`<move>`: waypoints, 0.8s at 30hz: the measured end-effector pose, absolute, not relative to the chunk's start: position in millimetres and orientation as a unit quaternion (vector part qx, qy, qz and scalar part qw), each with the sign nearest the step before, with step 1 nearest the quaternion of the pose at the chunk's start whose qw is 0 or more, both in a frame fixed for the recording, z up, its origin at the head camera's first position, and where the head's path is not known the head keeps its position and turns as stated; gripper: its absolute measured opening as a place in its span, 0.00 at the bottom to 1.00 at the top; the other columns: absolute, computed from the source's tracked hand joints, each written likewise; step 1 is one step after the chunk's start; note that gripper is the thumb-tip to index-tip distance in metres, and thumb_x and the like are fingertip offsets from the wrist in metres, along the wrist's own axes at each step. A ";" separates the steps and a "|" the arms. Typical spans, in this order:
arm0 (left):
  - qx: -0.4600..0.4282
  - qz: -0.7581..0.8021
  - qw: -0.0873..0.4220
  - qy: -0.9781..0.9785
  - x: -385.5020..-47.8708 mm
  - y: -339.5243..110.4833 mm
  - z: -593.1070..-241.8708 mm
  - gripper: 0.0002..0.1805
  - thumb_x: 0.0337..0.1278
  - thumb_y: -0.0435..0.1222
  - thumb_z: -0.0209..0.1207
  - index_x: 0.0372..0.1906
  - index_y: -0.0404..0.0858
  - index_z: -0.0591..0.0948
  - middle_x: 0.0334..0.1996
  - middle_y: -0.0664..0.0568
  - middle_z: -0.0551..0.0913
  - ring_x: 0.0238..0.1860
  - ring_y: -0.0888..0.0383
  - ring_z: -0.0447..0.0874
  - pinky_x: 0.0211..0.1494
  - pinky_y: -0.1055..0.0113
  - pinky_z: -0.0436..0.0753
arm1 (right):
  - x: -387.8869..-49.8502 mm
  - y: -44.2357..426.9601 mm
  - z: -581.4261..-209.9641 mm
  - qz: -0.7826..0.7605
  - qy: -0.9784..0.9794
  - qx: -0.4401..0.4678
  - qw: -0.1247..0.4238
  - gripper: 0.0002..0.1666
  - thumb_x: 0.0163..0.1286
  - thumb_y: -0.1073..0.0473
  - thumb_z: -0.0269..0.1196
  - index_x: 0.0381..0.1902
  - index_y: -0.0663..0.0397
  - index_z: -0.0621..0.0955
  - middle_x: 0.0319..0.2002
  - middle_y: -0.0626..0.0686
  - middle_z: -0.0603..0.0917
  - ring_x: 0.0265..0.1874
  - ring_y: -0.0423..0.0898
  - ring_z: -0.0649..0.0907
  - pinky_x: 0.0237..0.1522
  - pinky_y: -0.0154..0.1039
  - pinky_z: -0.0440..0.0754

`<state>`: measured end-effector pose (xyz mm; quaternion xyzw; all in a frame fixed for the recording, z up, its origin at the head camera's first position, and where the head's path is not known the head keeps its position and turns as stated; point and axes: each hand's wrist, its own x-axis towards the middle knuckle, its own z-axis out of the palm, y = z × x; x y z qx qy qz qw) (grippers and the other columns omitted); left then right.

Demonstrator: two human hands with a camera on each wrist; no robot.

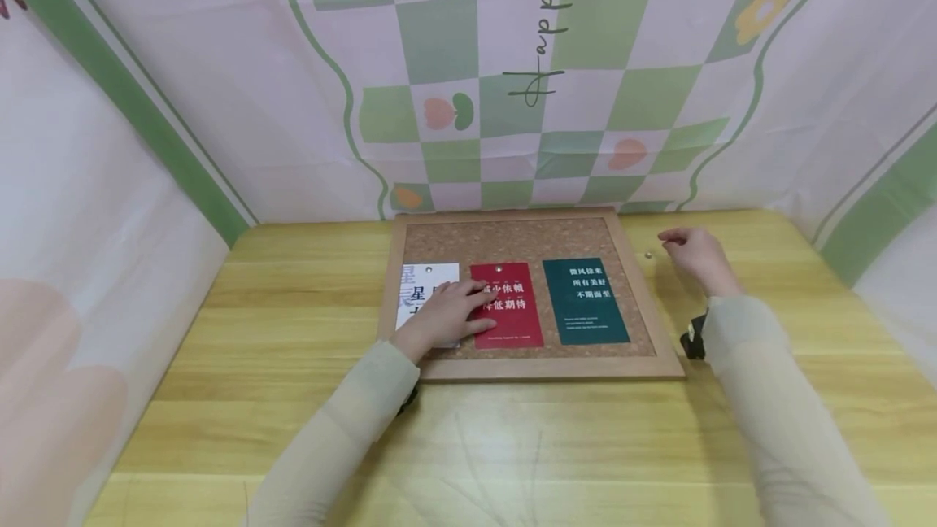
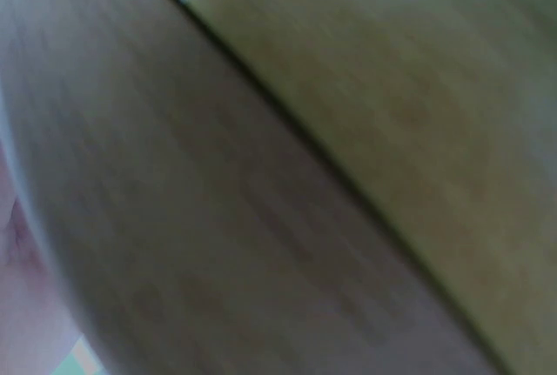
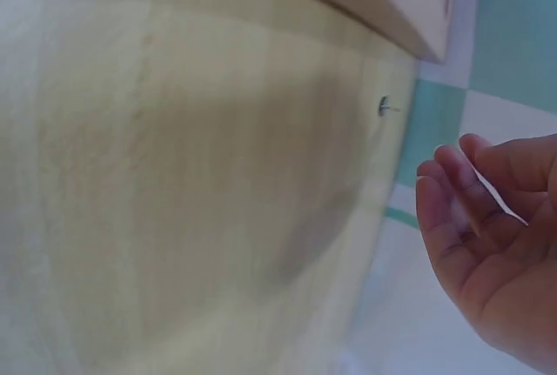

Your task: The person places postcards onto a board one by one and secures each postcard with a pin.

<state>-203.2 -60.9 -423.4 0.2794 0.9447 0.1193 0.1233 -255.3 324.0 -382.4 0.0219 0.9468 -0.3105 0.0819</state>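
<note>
A framed cork board (image 1: pixel 505 241) lies on the table with three cards on it. My left hand (image 1: pixel 448 311) rests, fingers extended, across the white card (image 1: pixel 410 275) and the red card (image 1: pixel 516 333), hiding part of both. One metal thumbtack (image 1: pixel 429 269) sits at the top of the white card; another tack (image 1: pixel 499 268) is at the top of the red one. On the dark green card (image 1: pixel 586 324) no tack shows. Right of the board, my right hand (image 1: pixel 699 260) hovers with bent, relaxed fingers, apparently holding nothing, close to a loose thumbtack (image 3: pixel 384 106) on the table.
The wooden table (image 1: pixel 293 291) extends around the board. A patterned cloth (image 1: pixel 512 104) hangs directly behind the board's far edge, and more cloth rises at both sides. In the left wrist view, the blurred board frame (image 2: pixel 174 175) fills much of the picture.
</note>
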 end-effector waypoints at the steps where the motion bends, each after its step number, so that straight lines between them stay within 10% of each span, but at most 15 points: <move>1: 0.279 0.119 0.123 0.945 -203.2 -61.0 -423.9 0.33 0.64 0.56 0.52 0.71 0.51 0.65 0.73 0.50 0.62 0.74 0.53 0.57 0.77 0.47 0.54 | -256.1 324.7 -383.8 -0.310 0.947 0.020 0.086 0.25 0.72 0.67 0.39 0.62 0.76 0.66 0.60 0.77 0.68 0.59 0.72 0.69 0.62 0.64 0.67; 17: 0.280 0.118 0.116 0.946 -203.7 -61.6 -427.7 0.33 0.64 0.57 0.52 0.71 0.51 0.65 0.72 0.50 0.63 0.74 0.53 0.57 0.77 0.47 0.54 | -261.1 316.9 -399.8 -0.286 0.950 -0.020 0.123 0.29 0.65 0.71 0.41 0.65 0.78 0.62 0.63 0.78 0.65 0.54 0.70 0.71 0.51 0.57 0.74; 24: 0.288 0.119 0.114 0.943 -204.3 -61.8 -426.9 0.33 0.65 0.56 0.50 0.71 0.50 0.64 0.72 0.50 0.63 0.74 0.53 0.57 0.78 0.47 0.53 | -265.0 317.0 -404.3 -0.266 0.953 -0.033 0.144 0.30 0.64 0.73 0.39 0.65 0.79 0.61 0.64 0.78 0.62 0.64 0.74 0.62 0.64 0.66 0.64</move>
